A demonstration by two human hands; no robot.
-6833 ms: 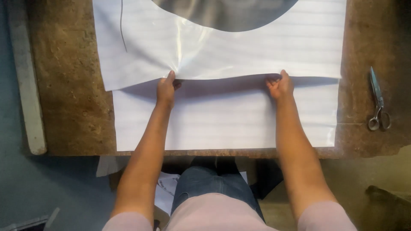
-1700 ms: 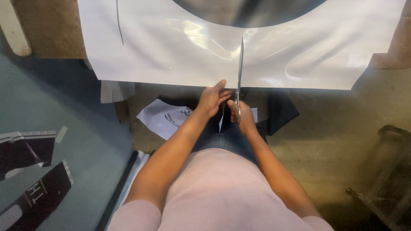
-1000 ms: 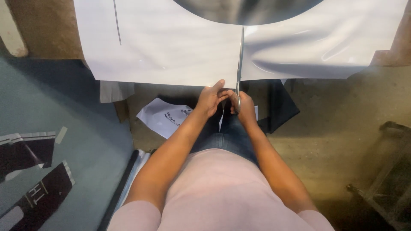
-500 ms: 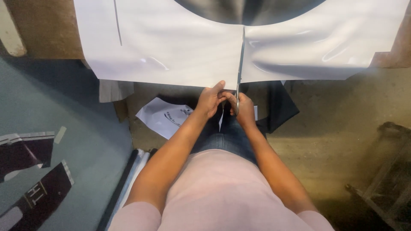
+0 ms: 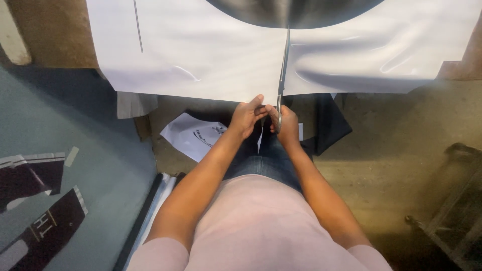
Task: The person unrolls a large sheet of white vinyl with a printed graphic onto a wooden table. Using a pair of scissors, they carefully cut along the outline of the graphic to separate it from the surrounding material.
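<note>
Head view. Sheet (image 5: 201, 60): large, white, glossy, spanning the upper frame, overhanging the table edge; a straight slit runs up its centre towards a dark curved area at the top. Scissors (image 5: 282, 65): blades upright in the slit, centre frame. Right hand (image 5: 287, 123): closed around the scissor handles, just below the sheet's lower edge. Left hand (image 5: 246, 116): fingers pinching that edge, just left of the slit. Printed paper (image 5: 193, 136): on the floor, centre left.
</note>
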